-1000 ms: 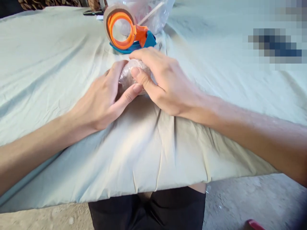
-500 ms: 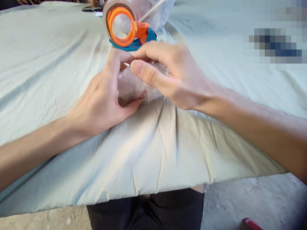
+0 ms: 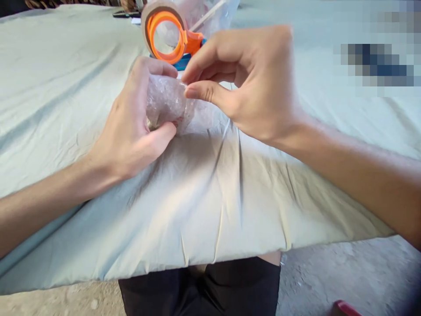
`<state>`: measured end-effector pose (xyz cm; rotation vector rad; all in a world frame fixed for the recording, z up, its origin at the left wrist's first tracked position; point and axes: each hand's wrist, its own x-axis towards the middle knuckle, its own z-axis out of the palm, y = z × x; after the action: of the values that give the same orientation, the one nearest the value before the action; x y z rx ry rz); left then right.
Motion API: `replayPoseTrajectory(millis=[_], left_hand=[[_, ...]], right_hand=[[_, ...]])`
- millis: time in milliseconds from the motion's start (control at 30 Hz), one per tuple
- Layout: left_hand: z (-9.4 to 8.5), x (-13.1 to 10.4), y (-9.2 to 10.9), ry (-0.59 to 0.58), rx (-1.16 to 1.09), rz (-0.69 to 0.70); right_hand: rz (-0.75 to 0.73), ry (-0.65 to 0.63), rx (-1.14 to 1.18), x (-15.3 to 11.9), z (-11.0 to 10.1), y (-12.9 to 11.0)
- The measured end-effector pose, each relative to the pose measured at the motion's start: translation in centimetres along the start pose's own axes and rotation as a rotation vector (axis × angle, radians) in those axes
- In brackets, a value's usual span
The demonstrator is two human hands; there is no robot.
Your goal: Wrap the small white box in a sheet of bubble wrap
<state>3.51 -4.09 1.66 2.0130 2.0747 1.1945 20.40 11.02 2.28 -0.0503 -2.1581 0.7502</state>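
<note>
A small bundle in clear bubble wrap [image 3: 166,94] rests on the cloth near the middle of the view; what lies inside is hard to make out. My left hand [image 3: 131,120] is curled around its left side, thumb in front and fingers behind. At the bundle's upper right, my right hand [image 3: 250,83] pinches the edge of the wrap between thumb and fingertips. A loose flap of the clear wrap spreads on the cloth beneath that hand. Just behind stands an orange and blue tape dispenser [image 3: 165,38] with a roll of tape on it.
A pale green cloth [image 3: 204,197] with creases covers the table, its front edge hanging over my lap. Behind the dispenser sits a clear plastic bag [image 3: 220,19]. A dark flat object [image 3: 124,14] lies at the far edge. Something red [image 3: 345,308] is on the floor, lower right.
The bundle has shifted left with my left hand. My right hand has lifted from its top, fingers now pinched on the wrap's edge, and a loose flap shows at right.
</note>
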Motion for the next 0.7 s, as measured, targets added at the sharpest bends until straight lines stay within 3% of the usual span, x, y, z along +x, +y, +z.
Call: replayPoseTrajectory(millis=[133,300,467,700], left_hand=[[0.2,0.2,-0.8,0.043,-0.068,0.089],[0.2,0.3,-1.0,0.105,0.015,0.199],[0.1,0.4,-1.5,0.097,0.047,0.298],[0.2,0.3,-1.3,0.083,0.03,0.24]], right_hand=[[0.02,-0.045,0.045,0.3,-0.3,0.0],[0.062,0.018,-0.069,0.4,-0.2,-0.7],[0.099,0.038,-0.085,0.2,0.2,-1.3],[0.186,0.077,0.153,0.5,0.3,-0.7]])
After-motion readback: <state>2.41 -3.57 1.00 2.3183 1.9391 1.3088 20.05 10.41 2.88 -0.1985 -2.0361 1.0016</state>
